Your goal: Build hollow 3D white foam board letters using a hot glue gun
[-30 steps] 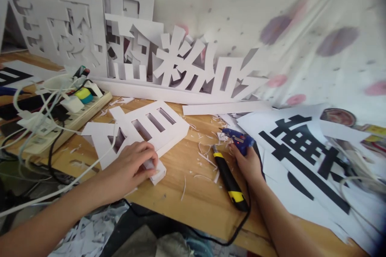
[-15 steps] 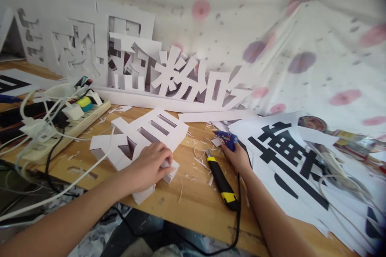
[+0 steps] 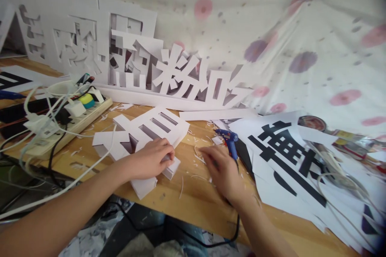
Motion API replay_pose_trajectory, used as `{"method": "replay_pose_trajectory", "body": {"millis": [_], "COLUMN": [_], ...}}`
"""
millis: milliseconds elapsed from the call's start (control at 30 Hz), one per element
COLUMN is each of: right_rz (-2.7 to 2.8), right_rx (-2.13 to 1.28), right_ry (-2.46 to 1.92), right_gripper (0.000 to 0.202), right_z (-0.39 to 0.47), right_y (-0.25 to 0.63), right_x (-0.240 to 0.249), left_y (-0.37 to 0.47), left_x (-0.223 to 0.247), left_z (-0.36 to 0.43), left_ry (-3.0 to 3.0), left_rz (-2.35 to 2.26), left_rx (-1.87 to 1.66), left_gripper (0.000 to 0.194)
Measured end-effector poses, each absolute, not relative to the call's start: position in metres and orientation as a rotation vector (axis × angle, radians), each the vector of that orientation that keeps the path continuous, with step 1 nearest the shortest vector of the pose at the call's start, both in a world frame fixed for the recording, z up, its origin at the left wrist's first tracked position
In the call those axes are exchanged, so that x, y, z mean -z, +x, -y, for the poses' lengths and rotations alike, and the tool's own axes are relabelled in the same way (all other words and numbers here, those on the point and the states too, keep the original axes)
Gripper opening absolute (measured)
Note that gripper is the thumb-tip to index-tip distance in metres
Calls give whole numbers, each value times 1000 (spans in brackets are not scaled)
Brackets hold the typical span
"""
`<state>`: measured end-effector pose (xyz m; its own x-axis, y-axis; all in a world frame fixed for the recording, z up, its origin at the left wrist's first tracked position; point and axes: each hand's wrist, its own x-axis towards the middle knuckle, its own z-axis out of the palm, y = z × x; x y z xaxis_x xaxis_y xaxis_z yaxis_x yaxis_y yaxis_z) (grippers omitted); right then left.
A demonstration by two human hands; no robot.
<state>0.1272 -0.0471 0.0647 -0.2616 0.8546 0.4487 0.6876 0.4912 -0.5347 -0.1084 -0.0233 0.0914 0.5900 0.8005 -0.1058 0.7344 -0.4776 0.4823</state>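
Note:
My left hand (image 3: 155,156) is closed over the lower right part of a white foam-board character (image 3: 177,132), its fingers curled round the edge. This raised piece has slots cut through it and lies on the wooden table. My right hand (image 3: 224,172) is just right of it, palm down, fingers bent and a gap beside the thumb; I see nothing held in it. The hand covers the spot where a yellow-and-black utility knife lay, so the knife is hidden. Beyond the fingers a blue glue gun (image 3: 230,140) rests on the table, apart from the hand.
A power strip (image 3: 69,132) with tangled white cords stands at the left, one cord crossing the foam character. White cut-out characters (image 3: 177,74) lean along the back. Printed sheets (image 3: 271,184) cover the right side. Foam scraps litter the table (image 3: 187,204).
My right hand has let go of the glue gun and come back toward me and left, over the knife. The glue gun now lies on the table. My left hand keeps its hold.

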Motion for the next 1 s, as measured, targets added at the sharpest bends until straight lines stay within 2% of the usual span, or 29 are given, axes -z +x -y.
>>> {"method": "replay_pose_trajectory", "body": {"millis": [133, 233, 433, 633, 767, 1000], "right_rz": [2328, 2321, 2212, 2181, 2177, 2203], "right_rx": [-274, -259, -321, -256, -237, -199], "right_ry": [-1021, -1013, -1034, -1087, -1064, -1090], "right_gripper": [48, 56, 58, 54, 52, 53], "right_z": [48, 49, 56, 62, 63, 63], "right_y": [89, 82, 84, 80, 81, 79], "right_x": [-62, -50, -38, -31, -30, -32], "left_y": [-110, -110, -114, -131, -136, -129], "left_x": [-91, -89, -88, -92, -87, -84], "left_z": [21, 21, 21, 29, 43, 53], "left_ry": [2354, 2353, 2354, 2360, 2495, 2608], "left_rz": [-1198, -1208, -1167, -1024, -1068, -1128], "left_rx": [-201, -221, -301, -274, -345, -207], "left_gripper": [9, 8, 9, 37, 38, 48]}}
